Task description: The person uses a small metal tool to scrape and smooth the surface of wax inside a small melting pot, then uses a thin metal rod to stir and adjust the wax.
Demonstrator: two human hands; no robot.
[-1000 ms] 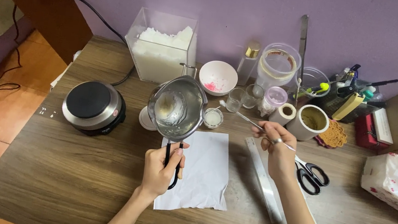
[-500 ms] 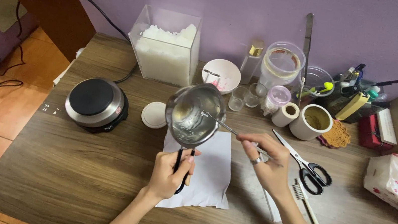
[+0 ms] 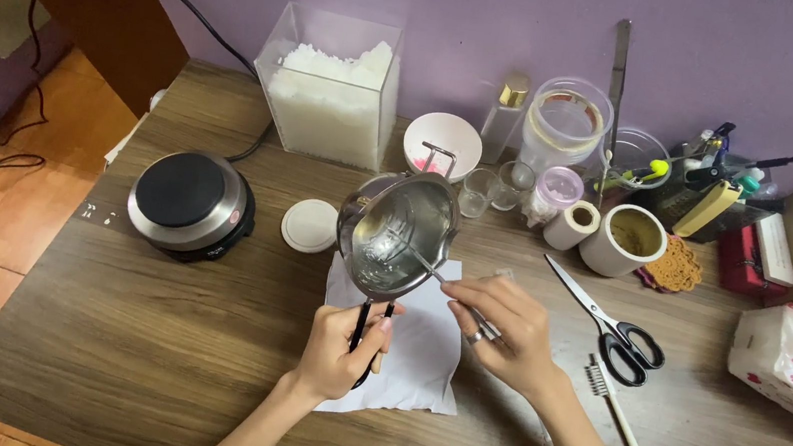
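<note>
Steel pot tilted over white paper, stirred with a thin metal rod

The left hand (image 3: 341, 345) clenches the steel pot (image 3: 397, 233) by its black handle, tipping its mouth toward the person above the white paper (image 3: 410, 356); right hand (image 3: 505, 327) fingers pinch the metal rod (image 3: 427, 262), whose tip reaches inside.

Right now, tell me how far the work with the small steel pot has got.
Done: the small steel pot is off the black electric hotplate, tilted above the white paper sheet. In hand: the left hand grips its black handle while the right hand works a thin metal tool inside. Left: a thin clear film seems to coat the inside.
</note>
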